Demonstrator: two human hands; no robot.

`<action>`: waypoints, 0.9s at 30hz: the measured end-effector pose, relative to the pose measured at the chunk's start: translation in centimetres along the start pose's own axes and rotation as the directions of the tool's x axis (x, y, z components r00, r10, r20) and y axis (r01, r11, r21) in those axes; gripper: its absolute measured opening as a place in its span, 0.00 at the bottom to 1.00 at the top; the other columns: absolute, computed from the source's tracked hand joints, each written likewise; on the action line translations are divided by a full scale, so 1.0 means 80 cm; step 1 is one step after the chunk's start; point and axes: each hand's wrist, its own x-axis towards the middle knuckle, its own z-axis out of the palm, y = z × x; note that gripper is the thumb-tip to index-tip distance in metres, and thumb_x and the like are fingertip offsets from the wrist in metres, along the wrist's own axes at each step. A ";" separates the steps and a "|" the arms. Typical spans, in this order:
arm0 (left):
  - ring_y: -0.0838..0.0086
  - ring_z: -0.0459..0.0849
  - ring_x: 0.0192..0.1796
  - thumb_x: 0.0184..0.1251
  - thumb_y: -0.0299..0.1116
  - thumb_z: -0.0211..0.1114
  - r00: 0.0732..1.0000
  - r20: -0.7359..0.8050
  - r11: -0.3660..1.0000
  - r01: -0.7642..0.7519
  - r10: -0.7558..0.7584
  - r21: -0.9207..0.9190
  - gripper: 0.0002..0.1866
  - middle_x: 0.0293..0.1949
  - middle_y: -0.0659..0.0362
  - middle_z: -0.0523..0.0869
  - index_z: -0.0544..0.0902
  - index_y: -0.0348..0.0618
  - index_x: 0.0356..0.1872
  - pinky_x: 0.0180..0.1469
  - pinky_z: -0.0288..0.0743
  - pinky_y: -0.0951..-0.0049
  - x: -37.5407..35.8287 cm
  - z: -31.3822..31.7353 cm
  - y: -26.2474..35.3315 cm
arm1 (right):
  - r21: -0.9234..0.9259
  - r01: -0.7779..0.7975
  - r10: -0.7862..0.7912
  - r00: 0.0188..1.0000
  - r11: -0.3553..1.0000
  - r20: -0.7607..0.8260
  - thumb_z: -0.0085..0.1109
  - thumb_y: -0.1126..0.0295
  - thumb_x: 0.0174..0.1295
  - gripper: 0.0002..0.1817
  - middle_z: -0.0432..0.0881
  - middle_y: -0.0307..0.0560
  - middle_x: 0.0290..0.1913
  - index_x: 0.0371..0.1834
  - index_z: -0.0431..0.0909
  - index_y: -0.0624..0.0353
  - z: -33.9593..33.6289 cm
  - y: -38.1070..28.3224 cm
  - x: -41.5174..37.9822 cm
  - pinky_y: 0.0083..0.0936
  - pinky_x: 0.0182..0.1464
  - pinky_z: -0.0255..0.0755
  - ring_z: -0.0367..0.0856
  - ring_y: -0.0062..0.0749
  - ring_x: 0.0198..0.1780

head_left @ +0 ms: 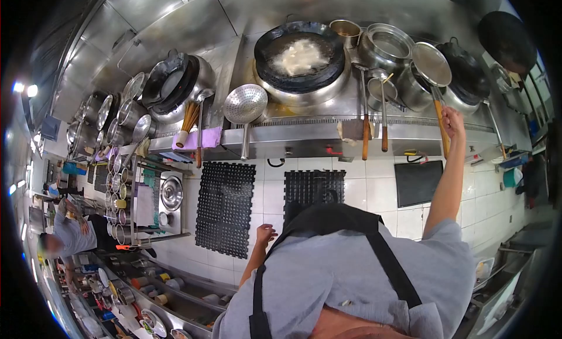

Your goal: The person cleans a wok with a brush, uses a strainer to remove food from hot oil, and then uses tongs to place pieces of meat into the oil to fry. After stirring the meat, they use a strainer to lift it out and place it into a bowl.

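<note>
My right hand (452, 121) is stretched out to the right, its fingers closed at the wooden handle of a round fine-mesh strainer (431, 64). The strainer's head lies over a steel pot (412, 88) on the range. Low by my body, my left hand (266, 233) hangs with loosely bent fingers and no object in it. In front of me a large black wok (267, 49) sits on a steel ring, with pale, foaming food (300, 57) in dark liquid. A perforated ladle (246, 104) rests left of the wok.
Two long-handled ladles (366, 125) lie right of the wok, handles over the edge. Another wok (167, 81), a bamboo brush (188, 123) and a purple cloth (205, 138) are leftward. Black mats (225, 207) cover part of the tiles. Another person (76, 228) stands far left.
</note>
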 end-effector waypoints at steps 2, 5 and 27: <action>0.64 0.89 0.30 0.64 0.21 0.57 0.991 0.107 0.977 0.100 -0.082 -0.186 0.16 0.34 0.51 0.86 0.78 0.39 0.53 0.23 0.73 0.71 0.075 -0.005 -0.069 | 0.024 0.118 -0.117 0.993 0.993 -0.028 0.56 0.71 0.68 0.08 0.72 0.31 0.24 0.47 0.76 0.59 0.067 0.007 -0.073 0.09 0.14 0.53 0.61 0.10 0.14; 0.65 0.88 0.27 0.66 0.22 0.57 0.992 0.081 0.964 0.115 -0.098 -0.241 0.13 0.32 0.53 0.86 0.78 0.39 0.51 0.21 0.72 0.73 0.103 -0.020 -0.084 | 0.110 0.165 -0.157 0.985 0.980 -0.073 0.55 0.72 0.69 0.15 0.74 0.33 0.26 0.58 0.73 0.60 0.166 0.027 -0.148 0.10 0.14 0.52 0.61 0.10 0.14; 0.64 0.89 0.30 0.69 0.29 0.57 0.992 -0.052 0.914 0.082 -0.112 -0.398 0.12 0.33 0.53 0.85 0.78 0.39 0.50 0.23 0.75 0.72 0.124 -0.094 -0.039 | -0.707 0.506 -0.222 0.859 0.494 0.460 0.55 0.78 0.57 0.24 0.83 0.58 0.29 0.60 0.76 0.69 0.590 0.050 0.005 0.37 0.28 0.76 0.83 0.42 0.23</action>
